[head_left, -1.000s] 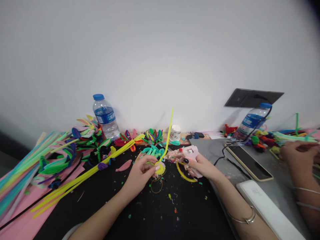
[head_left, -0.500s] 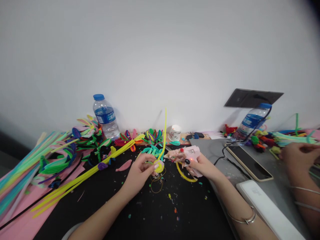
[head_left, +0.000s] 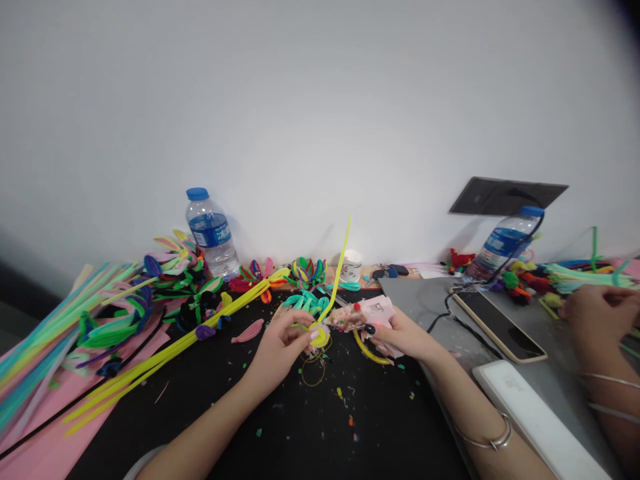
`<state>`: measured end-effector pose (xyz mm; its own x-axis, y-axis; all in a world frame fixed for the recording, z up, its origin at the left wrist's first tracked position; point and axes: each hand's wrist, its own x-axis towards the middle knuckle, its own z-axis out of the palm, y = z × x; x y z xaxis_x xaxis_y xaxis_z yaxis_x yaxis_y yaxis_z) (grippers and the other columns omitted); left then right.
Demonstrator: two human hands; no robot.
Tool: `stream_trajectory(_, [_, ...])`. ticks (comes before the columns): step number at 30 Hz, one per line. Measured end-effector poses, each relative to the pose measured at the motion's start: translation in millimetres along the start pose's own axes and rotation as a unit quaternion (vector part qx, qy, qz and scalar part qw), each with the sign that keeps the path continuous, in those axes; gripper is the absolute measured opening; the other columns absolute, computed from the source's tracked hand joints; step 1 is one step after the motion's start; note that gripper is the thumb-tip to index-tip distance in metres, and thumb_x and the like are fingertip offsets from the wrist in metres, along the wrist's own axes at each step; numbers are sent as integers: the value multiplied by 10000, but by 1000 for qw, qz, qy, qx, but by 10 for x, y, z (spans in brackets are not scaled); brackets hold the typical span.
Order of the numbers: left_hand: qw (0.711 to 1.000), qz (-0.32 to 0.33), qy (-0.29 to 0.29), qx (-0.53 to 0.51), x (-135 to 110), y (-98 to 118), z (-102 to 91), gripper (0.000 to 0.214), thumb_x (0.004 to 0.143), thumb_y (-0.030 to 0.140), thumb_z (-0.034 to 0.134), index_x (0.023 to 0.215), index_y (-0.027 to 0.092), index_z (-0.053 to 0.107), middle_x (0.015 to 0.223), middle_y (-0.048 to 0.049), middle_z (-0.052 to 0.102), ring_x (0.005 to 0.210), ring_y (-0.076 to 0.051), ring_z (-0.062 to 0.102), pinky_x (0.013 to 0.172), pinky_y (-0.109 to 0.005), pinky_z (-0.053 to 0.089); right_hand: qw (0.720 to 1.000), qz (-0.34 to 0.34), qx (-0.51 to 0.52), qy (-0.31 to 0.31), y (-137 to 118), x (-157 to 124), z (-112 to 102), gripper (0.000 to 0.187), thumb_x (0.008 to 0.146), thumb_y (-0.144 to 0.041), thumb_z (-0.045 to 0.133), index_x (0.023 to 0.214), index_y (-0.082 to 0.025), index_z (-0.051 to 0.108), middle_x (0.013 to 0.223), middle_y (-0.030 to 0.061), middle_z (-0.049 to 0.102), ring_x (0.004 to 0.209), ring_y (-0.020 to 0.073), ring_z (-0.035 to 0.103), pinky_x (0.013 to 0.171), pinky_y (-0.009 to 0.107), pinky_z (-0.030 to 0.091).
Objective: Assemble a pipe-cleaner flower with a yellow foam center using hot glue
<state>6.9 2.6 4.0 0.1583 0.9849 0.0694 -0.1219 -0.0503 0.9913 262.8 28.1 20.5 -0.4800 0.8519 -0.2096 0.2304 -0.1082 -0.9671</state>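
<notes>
Between the thumb and fingers of my left hand [head_left: 284, 340] is a yellow pipe cleaner [head_left: 341, 267], wound into a small coil low down while its long end slants up and right. My right hand [head_left: 400, 333] grips a pink glue gun [head_left: 376, 310] decorated with beads, its nozzle pointing left, close to the coil. A yellow ring-shaped piece [head_left: 369, 350] lies below the glue gun. Behind my left fingers rest several teal pipe cleaner loops [head_left: 305, 303]. Thin gold wire rings [head_left: 313, 372] lie on the black mat under the coil.
Pipe cleaners [head_left: 55, 333] in bundles and finished coloured pieces spread over the left side. Along the wall stand a water bottle [head_left: 209, 233], a paper cup [head_left: 351, 265] and a tilted second bottle [head_left: 505, 243]. A phone [head_left: 497, 325], cables and a white bar-shaped box [head_left: 537, 420] lie right, near another person's hand [head_left: 600, 313].
The yellow pipe cleaner's free end has swung to the right. The glue gun has shifted slightly left, with its nozzle now nearer the coil.
</notes>
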Motion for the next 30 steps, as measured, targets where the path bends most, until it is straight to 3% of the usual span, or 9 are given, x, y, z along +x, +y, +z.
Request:
stream_trajectory(14, [1000,-1,1,11,-12,-4,10,171,717,239,686,845,172,594,856,9,558,538,-80,605,534,-237,530,1000,7,-20,-7,-19,-7,4,332,790,-451,632,863,-137,555,472,-67,463,370,62,387,349,163,302])
stream_trajectory(24, [1000,-5,5,11,-15,32,15,196,706,268,688,844,172,588,849,6,575,524,-83,603,523,-239,517,999,-17,-12,26,-105,-9,44,483,728,-622,636,777,-156,519,457,-67,450,355,60,366,350,183,295])
stream_trajectory(30, [1000,-5,9,5,-8,29,13,206,703,265,691,852,169,586,859,4,572,524,-83,612,518,-237,520,998,-34,-12,51,-106,-5,40,488,738,-622,632,814,-152,527,449,-63,456,361,63,374,349,179,282])
